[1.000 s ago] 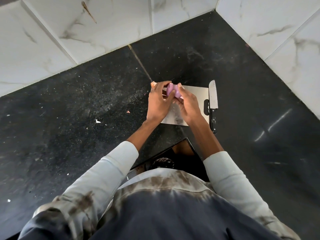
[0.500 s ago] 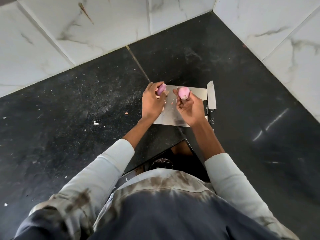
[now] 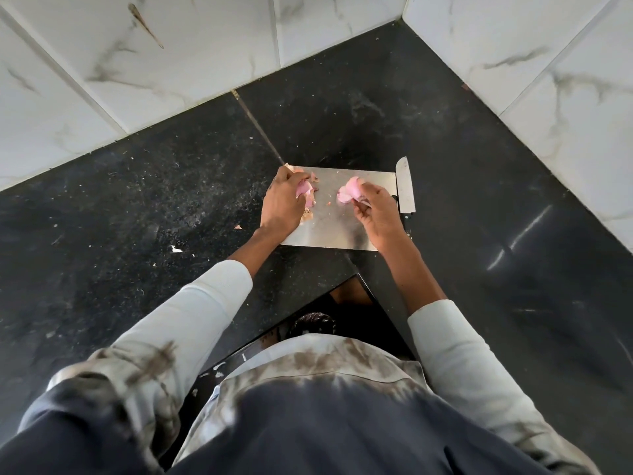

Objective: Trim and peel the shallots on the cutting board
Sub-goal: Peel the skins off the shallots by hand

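While both hands work over the board, the scene reads, big to small, as follows: black stone countertop [image 3: 144,207] w/ white marble-look wall tiles [image 3: 171,53] behind & at right; steel-coloured cutting board [image 3: 337,231] near the counter's front edge; knife [image 3: 405,186] lying along the board's right edge, blade pointing away from the person, untouched. Left hand [image 3: 281,204] sits over the board's left edge, fingers curled round one pink shallot piece [image 3: 303,190]; papery skin scraps [image 3: 310,214] lie just below it, touching the board. Right hand [image 3: 375,209] is over the board's right part, fingertips pinching a second pink shallot piece [image 3: 348,194], a thin skin strip hanging from the grip. Both grips are thus clamped on shallot, apart from each other, each piece held just above or at the board surface; exact contact can't be told. Loose flakes [image 3: 238,227] dot the counter left of the board. Step in hand, by judgement: peeling stage, w/ the pieces separated & outer layers coming off by hand. Next move likely calls for stripping the remaining skin from each piece, dropping waste clear of the cutting area, then setting one piece down & freeing the right hand for the knife if ends need trimming.
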`<state>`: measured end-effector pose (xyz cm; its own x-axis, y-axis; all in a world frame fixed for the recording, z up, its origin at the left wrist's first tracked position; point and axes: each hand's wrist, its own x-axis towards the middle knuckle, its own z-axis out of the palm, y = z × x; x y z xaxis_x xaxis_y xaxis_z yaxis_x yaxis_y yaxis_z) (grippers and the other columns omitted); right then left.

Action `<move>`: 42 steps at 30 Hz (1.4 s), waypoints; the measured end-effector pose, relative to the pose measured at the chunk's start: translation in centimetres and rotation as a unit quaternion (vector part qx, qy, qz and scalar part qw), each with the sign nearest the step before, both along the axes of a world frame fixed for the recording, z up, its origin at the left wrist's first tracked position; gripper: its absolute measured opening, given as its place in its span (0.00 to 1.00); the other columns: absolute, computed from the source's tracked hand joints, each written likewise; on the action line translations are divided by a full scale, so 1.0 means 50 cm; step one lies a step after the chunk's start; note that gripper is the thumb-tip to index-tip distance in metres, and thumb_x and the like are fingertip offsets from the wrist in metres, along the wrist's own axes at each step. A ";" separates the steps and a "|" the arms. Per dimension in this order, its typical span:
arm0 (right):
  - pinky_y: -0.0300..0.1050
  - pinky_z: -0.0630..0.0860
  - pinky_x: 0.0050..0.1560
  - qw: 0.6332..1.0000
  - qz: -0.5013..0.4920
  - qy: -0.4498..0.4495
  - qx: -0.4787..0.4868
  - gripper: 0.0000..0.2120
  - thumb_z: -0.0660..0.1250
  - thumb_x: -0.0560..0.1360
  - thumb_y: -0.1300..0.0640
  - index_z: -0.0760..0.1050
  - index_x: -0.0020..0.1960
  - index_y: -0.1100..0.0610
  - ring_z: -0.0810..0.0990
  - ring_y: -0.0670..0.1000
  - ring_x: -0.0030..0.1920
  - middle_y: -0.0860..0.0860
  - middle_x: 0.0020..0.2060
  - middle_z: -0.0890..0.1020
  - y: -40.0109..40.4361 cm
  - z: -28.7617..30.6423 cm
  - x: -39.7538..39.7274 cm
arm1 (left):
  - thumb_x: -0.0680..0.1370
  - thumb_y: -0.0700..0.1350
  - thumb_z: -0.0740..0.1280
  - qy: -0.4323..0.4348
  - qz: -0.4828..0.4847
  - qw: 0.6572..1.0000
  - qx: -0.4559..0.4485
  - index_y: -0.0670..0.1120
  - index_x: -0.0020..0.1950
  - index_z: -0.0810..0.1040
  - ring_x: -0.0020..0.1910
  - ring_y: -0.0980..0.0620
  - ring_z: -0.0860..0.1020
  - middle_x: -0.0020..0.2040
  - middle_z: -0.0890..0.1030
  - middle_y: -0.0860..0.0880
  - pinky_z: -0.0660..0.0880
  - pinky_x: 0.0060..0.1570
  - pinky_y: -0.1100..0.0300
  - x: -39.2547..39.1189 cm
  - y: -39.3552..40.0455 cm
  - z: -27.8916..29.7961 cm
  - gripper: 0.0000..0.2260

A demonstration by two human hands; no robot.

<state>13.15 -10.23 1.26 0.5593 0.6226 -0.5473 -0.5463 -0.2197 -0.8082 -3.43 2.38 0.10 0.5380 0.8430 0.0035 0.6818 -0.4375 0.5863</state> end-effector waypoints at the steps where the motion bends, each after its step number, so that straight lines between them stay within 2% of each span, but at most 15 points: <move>1: 0.40 0.81 0.52 0.993 0.033 -0.104 -0.041 0.21 0.75 0.79 0.49 0.75 0.67 0.56 0.82 0.54 0.60 0.54 0.61 0.80 0.004 -0.011 0.004 | 0.81 0.38 0.72 0.005 -0.009 1.000 0.001 0.49 0.72 0.79 0.66 0.42 0.78 0.71 0.75 0.46 0.80 0.66 0.47 -0.001 0.001 -0.004 0.20; 3: 0.36 0.80 0.51 0.949 0.075 -0.285 -0.109 0.21 0.78 0.76 0.49 0.76 0.64 0.56 0.83 0.50 0.54 0.49 0.55 0.82 0.009 -0.024 0.010 | 0.79 0.38 0.73 0.012 -0.019 1.000 0.001 0.49 0.71 0.80 0.67 0.42 0.78 0.70 0.75 0.46 0.79 0.66 0.44 0.000 0.003 -0.011 0.21; 4: 0.34 0.78 0.48 0.927 0.089 -0.343 -0.124 0.20 0.79 0.75 0.49 0.77 0.62 0.56 0.82 0.47 0.51 0.47 0.53 0.82 0.010 -0.031 0.013 | 0.79 0.38 0.74 0.014 -0.019 1.000 0.001 0.50 0.70 0.80 0.67 0.42 0.78 0.70 0.75 0.46 0.79 0.66 0.43 0.000 0.005 -0.014 0.20; 6: 0.32 0.74 0.45 0.889 0.120 -0.420 -0.136 0.17 0.79 0.74 0.52 0.79 0.58 0.56 0.80 0.46 0.48 0.48 0.50 0.82 0.011 -0.049 0.022 | 0.78 0.38 0.75 0.015 -0.019 1.000 0.000 0.50 0.70 0.81 0.68 0.43 0.77 0.69 0.75 0.47 0.79 0.67 0.44 0.000 0.008 -0.015 0.20; 9: 0.36 0.72 0.46 0.839 0.163 -0.491 -0.167 0.14 0.78 0.72 0.53 0.81 0.55 0.55 0.79 0.53 0.54 0.51 0.50 0.83 0.015 -0.082 0.042 | 0.78 0.38 0.74 0.013 -0.028 1.000 -0.006 0.50 0.70 0.80 0.68 0.43 0.77 0.70 0.74 0.47 0.78 0.68 0.46 -0.001 0.013 -0.012 0.21; 11: 0.33 0.68 0.47 0.822 0.178 -0.507 -0.188 0.14 0.77 0.73 0.53 0.82 0.56 0.55 0.77 0.54 0.57 0.51 0.52 0.83 0.017 -0.093 0.049 | 0.78 0.39 0.74 0.015 -0.031 0.999 -0.015 0.50 0.71 0.79 0.69 0.43 0.76 0.72 0.73 0.47 0.78 0.69 0.47 -0.003 0.017 -0.013 0.21; 15: 0.44 0.74 0.56 0.806 0.191 -0.526 -0.194 0.18 0.77 0.73 0.56 0.81 0.62 0.56 0.74 0.56 0.61 0.54 0.58 0.80 0.021 -0.091 0.050 | 0.78 0.40 0.73 0.018 -0.016 1.000 -0.008 0.49 0.71 0.79 0.66 0.43 0.79 0.71 0.74 0.47 0.80 0.66 0.50 -0.009 0.027 -0.021 0.21; 21: 0.40 0.71 0.54 0.796 0.188 -0.540 -0.197 0.18 0.77 0.74 0.61 0.80 0.63 0.59 0.73 0.54 0.61 0.55 0.60 0.80 0.030 -0.075 0.051 | 0.78 0.43 0.74 0.010 -0.005 1.000 -0.023 0.48 0.72 0.78 0.63 0.44 0.80 0.69 0.75 0.47 0.79 0.64 0.52 -0.017 0.036 -0.032 0.22; 24: 0.43 0.73 0.54 0.792 0.187 -0.538 -0.218 0.18 0.76 0.73 0.65 0.81 0.62 0.60 0.72 0.55 0.60 0.55 0.58 0.81 0.027 -0.075 0.057 | 0.78 0.46 0.75 0.005 -0.001 0.999 -0.036 0.48 0.72 0.78 0.64 0.44 0.79 0.69 0.75 0.47 0.79 0.65 0.51 -0.015 0.036 -0.034 0.22; 29: 0.42 0.69 0.56 0.793 0.221 -0.522 -0.223 0.24 0.80 0.73 0.57 0.80 0.67 0.56 0.73 0.55 0.63 0.54 0.63 0.81 0.029 -0.074 0.069 | 0.78 0.49 0.75 -0.015 0.005 0.999 -0.038 0.47 0.72 0.78 0.64 0.46 0.79 0.69 0.75 0.47 0.79 0.65 0.53 -0.015 0.035 -0.038 0.22; 33: 0.52 0.73 0.63 0.781 0.186 -0.556 -0.215 0.20 0.77 0.76 0.49 0.80 0.65 0.55 0.71 0.56 0.65 0.53 0.64 0.78 0.031 -0.064 0.059 | 0.81 0.45 0.70 -0.043 0.039 0.998 -0.039 0.46 0.71 0.78 0.61 0.47 0.79 0.66 0.75 0.47 0.81 0.62 0.53 -0.028 0.037 -0.042 0.18; 35: 0.54 0.75 0.66 0.771 0.163 -0.585 -0.192 0.15 0.72 0.80 0.53 0.79 0.65 0.56 0.71 0.56 0.67 0.54 0.65 0.77 0.045 -0.050 0.048 | 0.84 0.44 0.66 -0.070 0.086 0.993 -0.043 0.44 0.70 0.78 0.60 0.49 0.79 0.67 0.75 0.46 0.80 0.62 0.53 -0.035 0.036 -0.041 0.15; 37: 0.50 0.77 0.66 0.779 0.167 -0.590 -0.132 0.14 0.68 0.82 0.61 0.79 0.66 0.58 0.72 0.55 0.67 0.54 0.64 0.78 0.068 -0.039 0.035 | 0.85 0.42 0.63 -0.092 0.140 0.984 -0.062 0.42 0.70 0.77 0.61 0.50 0.78 0.68 0.76 0.44 0.77 0.64 0.57 -0.042 0.034 -0.041 0.14; 39: 0.47 0.76 0.65 0.775 0.206 -0.592 -0.079 0.17 0.66 0.81 0.67 0.77 0.69 0.59 0.72 0.54 0.67 0.55 0.65 0.78 0.100 -0.030 0.022 | 0.86 0.39 0.59 -0.097 0.184 0.975 -0.081 0.41 0.70 0.77 0.65 0.49 0.76 0.69 0.76 0.43 0.72 0.66 0.59 -0.049 0.036 -0.044 0.14; 42: 0.48 0.74 0.69 0.743 0.315 -0.589 -0.048 0.23 0.63 0.82 0.70 0.72 0.75 0.58 0.71 0.55 0.71 0.55 0.70 0.76 0.153 -0.025 -0.004 | 0.84 0.34 0.59 -0.082 0.212 0.967 -0.110 0.42 0.69 0.77 0.66 0.48 0.76 0.68 0.77 0.44 0.71 0.64 0.60 -0.062 0.047 -0.053 0.16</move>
